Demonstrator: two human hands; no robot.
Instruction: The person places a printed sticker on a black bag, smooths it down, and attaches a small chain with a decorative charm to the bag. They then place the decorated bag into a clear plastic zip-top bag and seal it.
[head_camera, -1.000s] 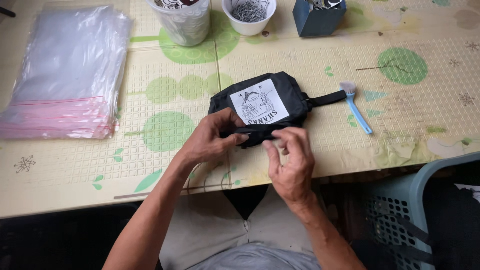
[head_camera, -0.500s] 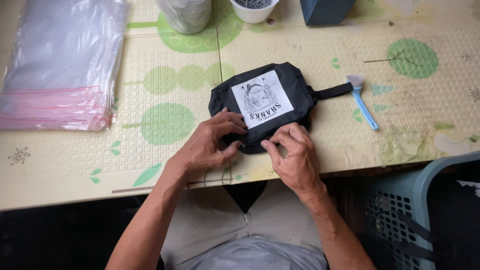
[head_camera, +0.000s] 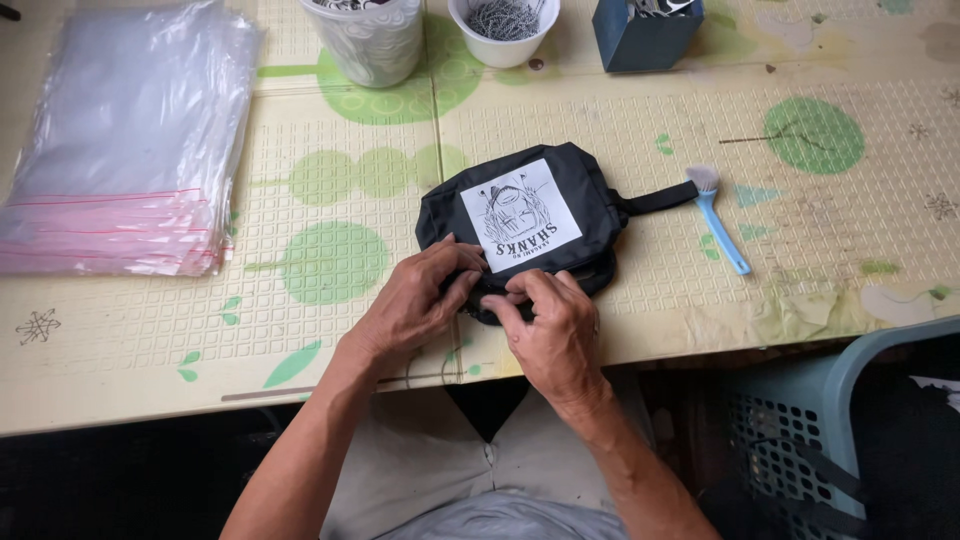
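1. The table (head_camera: 700, 130) fills most of the view, covered by a cream mat printed with green circles and leaves.
2. A stack of clear plastic bags (head_camera: 120, 140) with pink seal strips lies toward ten o'clock, well apart from the hands.
3. A grey-blue basket (head_camera: 850, 440) stands below the table edge at four o'clock.
4. The black pouch (head_camera: 540, 210) lies flat at the centre of the table, its white square patch with a line drawing facing up and a black strap sticking out toward three o'clock.
5. The left hand (head_camera: 415, 305) rests on the pouch's near edge at seven o'clock of the patch, fingers curled down and pinching the black fabric.
6. The right hand (head_camera: 550, 325) sits just beside it, at six o'clock of the pouch, fingertips closed on the same near edge; the two hands almost touch.
7. A pale tub (head_camera: 370, 40) stands at twelve o'clock, by the far edge.
8. A dark blue box (head_camera: 645, 35) stands at one o'clock.
9. A white cup (head_camera: 503, 30) holding small metal pieces stands between the tub and the box.
10. A small light-blue brush (head_camera: 722, 225) lies at three o'clock of the pouch, just beyond the strap's end, bristles pointing away from the person.
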